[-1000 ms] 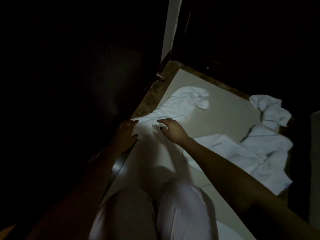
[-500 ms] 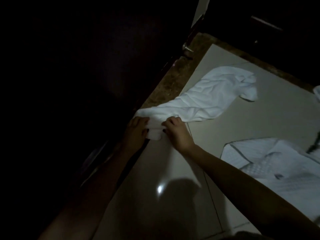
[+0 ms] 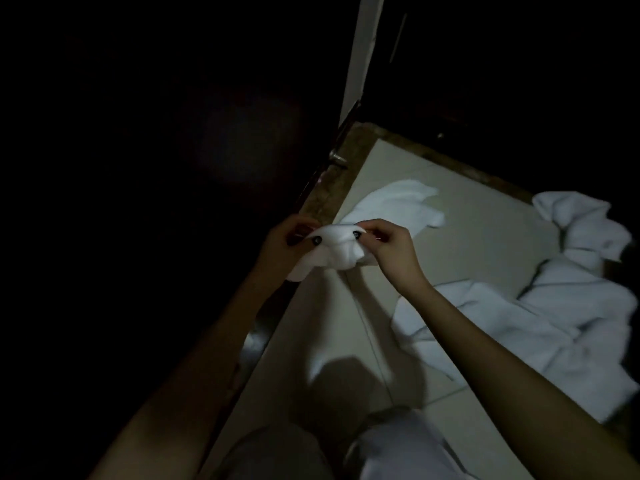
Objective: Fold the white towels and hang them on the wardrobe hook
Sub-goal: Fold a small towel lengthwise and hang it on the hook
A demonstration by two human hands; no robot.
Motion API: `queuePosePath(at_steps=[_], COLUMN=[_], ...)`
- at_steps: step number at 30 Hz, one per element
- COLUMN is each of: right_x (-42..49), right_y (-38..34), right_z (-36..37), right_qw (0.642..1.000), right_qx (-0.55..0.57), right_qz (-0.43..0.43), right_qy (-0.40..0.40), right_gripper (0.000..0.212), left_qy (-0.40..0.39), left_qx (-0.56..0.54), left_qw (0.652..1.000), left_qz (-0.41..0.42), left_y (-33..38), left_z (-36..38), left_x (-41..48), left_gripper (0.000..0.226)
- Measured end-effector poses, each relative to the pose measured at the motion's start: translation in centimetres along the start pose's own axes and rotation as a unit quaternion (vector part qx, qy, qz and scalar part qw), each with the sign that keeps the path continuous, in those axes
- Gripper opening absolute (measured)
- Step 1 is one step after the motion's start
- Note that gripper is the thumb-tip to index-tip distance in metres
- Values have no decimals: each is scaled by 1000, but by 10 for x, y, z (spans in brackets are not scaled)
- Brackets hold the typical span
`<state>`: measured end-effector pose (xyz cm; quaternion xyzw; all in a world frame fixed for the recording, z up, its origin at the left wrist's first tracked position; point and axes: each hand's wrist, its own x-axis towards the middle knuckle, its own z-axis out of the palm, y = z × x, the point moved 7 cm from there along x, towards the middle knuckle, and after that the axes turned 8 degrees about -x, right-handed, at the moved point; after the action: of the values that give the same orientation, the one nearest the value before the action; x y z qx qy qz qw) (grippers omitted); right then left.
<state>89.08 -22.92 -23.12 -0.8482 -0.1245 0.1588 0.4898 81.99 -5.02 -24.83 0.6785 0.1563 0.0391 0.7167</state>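
Both left hand (image 3: 283, 242) and right hand (image 3: 389, 252) pinch white towel (image 3: 389, 206); far end apparently on floor (image 3: 478, 244).

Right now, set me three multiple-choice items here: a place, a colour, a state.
1. Where does the loose cloth heap lie?
A. On a hook
B. On the floor tiles, at the person's right
C. On a chair
2. What colour is the held towel?
A. Blue
B. Red
C. White
3. How is that towel held?
A. Left hand and right hand both pinch its near edge
B. By one hand only
C. Untouched
Answers: 1 B, it spreads over the tiles; 2 C, plainly white; 3 A, fingers of both grip the edge.
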Motion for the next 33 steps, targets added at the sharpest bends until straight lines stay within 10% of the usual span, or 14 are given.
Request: queuePosePath(at_steps=[19, 33], right_x=[-167, -284], right_y=[-504, -721], right_z=[-304, -326], right_qw=[993, 967], right_qx=[-25, -41], right_qz=[-111, -246], right_qy=[18, -42], right_gripper=[25, 17], left_qy=[-59, -17], left_qx=[-51, 81], left_qw=[995, 992], left_qz=[64, 99], left_y=[604, 782], left_z=[79, -3], left_x=[-149, -336], left_gripper=[18, 11])
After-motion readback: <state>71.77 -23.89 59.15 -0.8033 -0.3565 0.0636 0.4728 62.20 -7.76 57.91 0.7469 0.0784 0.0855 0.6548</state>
